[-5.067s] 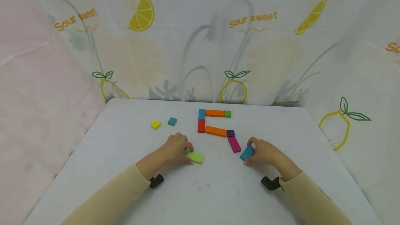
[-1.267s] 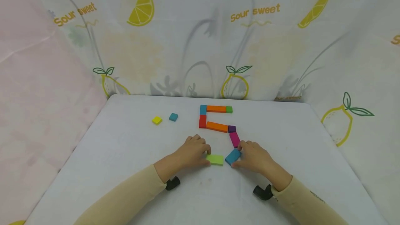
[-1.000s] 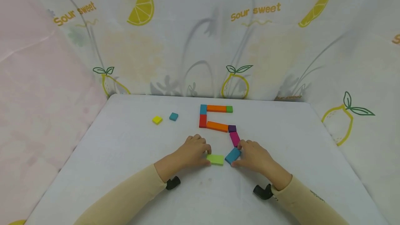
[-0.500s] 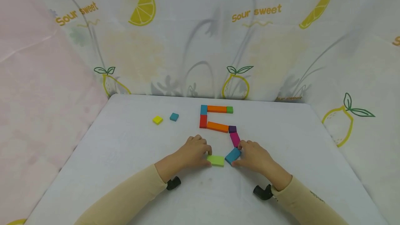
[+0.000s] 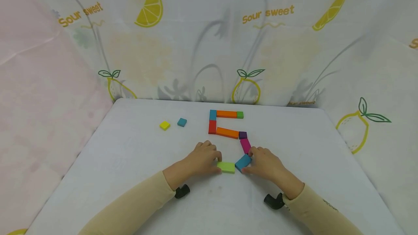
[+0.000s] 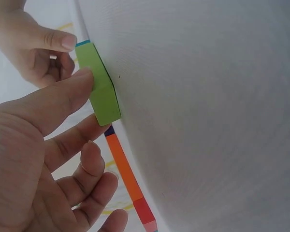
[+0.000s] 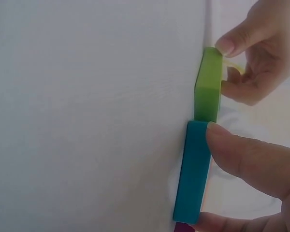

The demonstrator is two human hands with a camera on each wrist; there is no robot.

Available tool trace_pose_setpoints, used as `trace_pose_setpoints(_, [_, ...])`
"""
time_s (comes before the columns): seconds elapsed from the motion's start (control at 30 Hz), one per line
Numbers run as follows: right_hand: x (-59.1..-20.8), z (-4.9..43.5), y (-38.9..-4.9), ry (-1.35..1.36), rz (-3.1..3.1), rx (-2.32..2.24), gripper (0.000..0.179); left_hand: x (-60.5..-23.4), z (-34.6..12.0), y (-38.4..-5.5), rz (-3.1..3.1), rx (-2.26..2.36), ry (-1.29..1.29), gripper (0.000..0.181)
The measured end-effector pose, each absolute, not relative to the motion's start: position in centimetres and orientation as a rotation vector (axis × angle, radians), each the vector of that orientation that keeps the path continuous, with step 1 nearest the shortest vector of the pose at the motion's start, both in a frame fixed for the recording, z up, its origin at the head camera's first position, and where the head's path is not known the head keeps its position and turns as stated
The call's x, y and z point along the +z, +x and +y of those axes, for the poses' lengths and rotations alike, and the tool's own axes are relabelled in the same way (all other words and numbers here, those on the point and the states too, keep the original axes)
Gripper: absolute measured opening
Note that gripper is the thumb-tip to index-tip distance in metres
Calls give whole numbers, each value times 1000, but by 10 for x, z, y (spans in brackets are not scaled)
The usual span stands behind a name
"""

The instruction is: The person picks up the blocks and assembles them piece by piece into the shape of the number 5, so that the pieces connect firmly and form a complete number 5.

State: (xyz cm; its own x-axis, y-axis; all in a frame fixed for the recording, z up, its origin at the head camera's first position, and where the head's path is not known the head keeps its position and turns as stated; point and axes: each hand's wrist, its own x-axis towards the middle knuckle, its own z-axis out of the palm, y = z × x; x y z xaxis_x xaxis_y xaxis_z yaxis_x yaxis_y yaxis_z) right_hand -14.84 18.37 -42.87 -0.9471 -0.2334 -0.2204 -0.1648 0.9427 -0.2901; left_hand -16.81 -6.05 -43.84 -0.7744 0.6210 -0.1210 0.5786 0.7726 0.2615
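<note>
My left hand (image 5: 203,159) pinches a light green block (image 5: 227,167) between thumb and index finger, flat on the table. Just right of it, a blue block (image 5: 243,163) lies at a slant, pinched by my right hand (image 5: 266,162). The green block's right end meets the blue block's left corner. A magenta block (image 5: 245,145) reaches the blue one's upper end, and above it sits a small purple block (image 5: 243,135). From there an orange block (image 5: 227,132), a red block (image 5: 212,127), a blue piece (image 5: 213,115), another orange block (image 5: 226,114) and a small green block (image 5: 240,115) continue the line.
A yellow square block (image 5: 164,125) and a small blue-green block (image 5: 181,122) lie apart at the back left of the white table (image 5: 130,140). Behind the table hangs a lemon-print cloth (image 5: 196,46). Black wrist mounts (image 5: 274,201) stick out below both sleeves.
Over the last seconds both hands have moved inward, sliding the light green block right and the blue block left against the magenta one. Lately the green block has shifted slightly right to the blue one.
</note>
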Motion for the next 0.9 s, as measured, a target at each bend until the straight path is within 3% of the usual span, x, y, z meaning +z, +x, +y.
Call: trace_pose_setpoints(0.9, [-429,178,-147,-267,2864,-372,56,-437,-63,-168,2783,299,958,32])
